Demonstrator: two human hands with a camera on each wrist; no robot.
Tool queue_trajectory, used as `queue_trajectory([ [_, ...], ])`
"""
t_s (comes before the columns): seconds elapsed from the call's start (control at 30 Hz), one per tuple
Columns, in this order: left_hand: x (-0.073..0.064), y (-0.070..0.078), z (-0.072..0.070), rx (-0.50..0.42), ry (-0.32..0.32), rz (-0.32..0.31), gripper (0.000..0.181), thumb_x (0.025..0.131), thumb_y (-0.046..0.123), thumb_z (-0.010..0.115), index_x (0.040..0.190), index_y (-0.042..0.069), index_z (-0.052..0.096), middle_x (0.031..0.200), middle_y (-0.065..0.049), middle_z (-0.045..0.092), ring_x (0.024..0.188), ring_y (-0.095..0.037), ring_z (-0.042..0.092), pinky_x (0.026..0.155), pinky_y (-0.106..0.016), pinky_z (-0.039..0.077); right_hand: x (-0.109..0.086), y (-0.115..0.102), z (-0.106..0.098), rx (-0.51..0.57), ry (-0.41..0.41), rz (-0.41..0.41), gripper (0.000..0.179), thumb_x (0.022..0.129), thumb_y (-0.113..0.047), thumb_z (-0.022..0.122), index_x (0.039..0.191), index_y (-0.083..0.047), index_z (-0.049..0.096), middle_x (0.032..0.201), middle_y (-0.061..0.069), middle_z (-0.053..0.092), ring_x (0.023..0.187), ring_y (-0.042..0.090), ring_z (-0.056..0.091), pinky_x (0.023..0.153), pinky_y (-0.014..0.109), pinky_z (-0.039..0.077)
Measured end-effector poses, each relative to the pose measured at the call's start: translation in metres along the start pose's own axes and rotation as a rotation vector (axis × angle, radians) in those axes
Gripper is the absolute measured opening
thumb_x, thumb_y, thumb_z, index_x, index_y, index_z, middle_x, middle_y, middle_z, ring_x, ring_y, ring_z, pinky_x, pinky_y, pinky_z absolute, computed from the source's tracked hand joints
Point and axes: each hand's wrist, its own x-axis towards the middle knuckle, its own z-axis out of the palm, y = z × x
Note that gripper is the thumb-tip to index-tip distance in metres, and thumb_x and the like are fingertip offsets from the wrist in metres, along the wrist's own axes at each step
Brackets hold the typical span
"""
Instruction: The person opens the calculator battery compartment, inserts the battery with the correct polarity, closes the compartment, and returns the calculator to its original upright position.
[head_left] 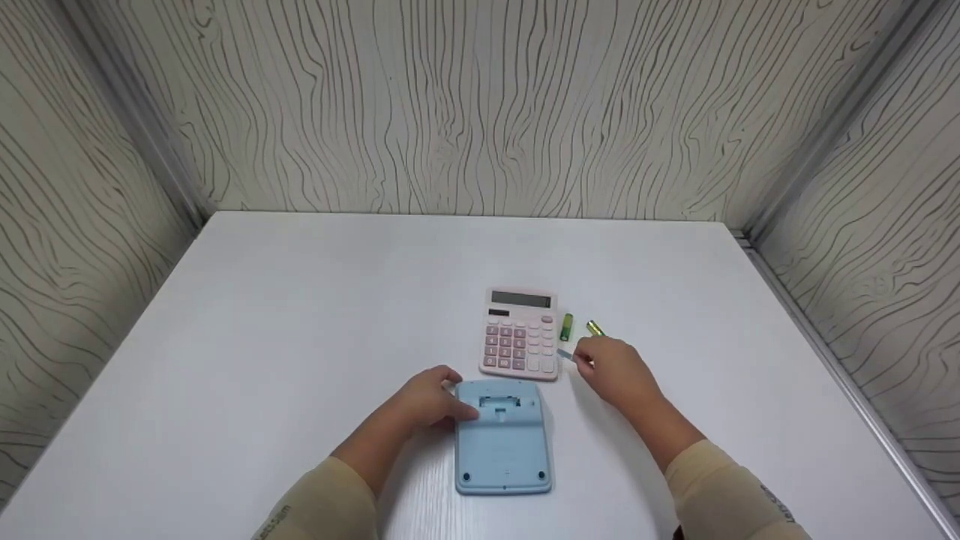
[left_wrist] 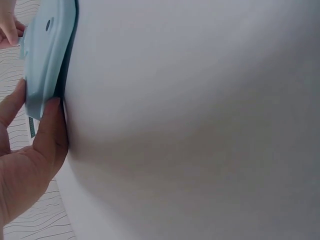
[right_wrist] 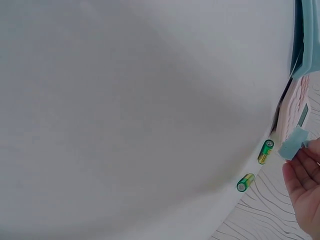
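Observation:
A light blue calculator lies face down on the table, its battery compartment uncovered and showing no battery. My left hand grips its upper left edge, thumb on the back and fingers along the side; in the left wrist view the blue calculator sits between thumb and fingers. Between thumb and fingertips my right hand pinches a small blue battery cover, held to the right of the pink calculator. Two green batteries lie close by: one battery beside the pink calculator, another battery just beyond the right hand.
The pink calculator lies face up directly behind the blue one. Under everything is a white table, bounded at the back by a wood-grain patterned panel and by similar panels on both sides.

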Motion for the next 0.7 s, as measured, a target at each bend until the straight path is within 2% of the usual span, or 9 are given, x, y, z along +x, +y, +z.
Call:
queue_trajectory([
  [0.27, -0.001, 0.001, -0.001, 0.014, -0.003, 0.004, 0.061, 0.064, 0.024, 0.082, 0.117, 0.012, 0.053, 0.110, -0.008, 0.057, 0.091, -0.022, 0.055, 0.087, -0.042, 0.044, 0.001, 0.016, 0.007, -0.061, -0.024, 0.007, 0.009, 0.086, -0.014, 0.059, 0.078, -0.012, 0.063, 0.069, -0.002, 0.057, 0.064, 0.015, 0.048, 0.063, 0.031, 0.045],
  [0.5, 0.000, 0.001, -0.001, 0.021, -0.002, 0.013, 0.062, 0.063, 0.025, 0.082, 0.117, 0.011, 0.053, 0.105, -0.007, 0.058, 0.087, -0.021, 0.055, 0.083, -0.040, 0.045, -0.001, 0.017, 0.010, -0.119, -0.061, 0.008, 0.010, 0.085, -0.013, 0.060, 0.076, -0.012, 0.061, 0.069, 0.000, 0.058, 0.062, 0.015, 0.048, 0.063, 0.032, 0.048],
  [0.7, 0.000, 0.000, -0.001, 0.019, -0.007, 0.009, 0.063, 0.063, 0.026, 0.082, 0.117, 0.011, 0.053, 0.106, -0.008, 0.058, 0.088, -0.022, 0.055, 0.085, -0.041, 0.045, -0.002, 0.016, 0.011, -0.118, -0.088, 0.017, 0.007, 0.086, -0.015, 0.061, 0.079, -0.013, 0.063, 0.068, -0.002, 0.055, 0.063, 0.014, 0.047, 0.064, 0.031, 0.047],
])
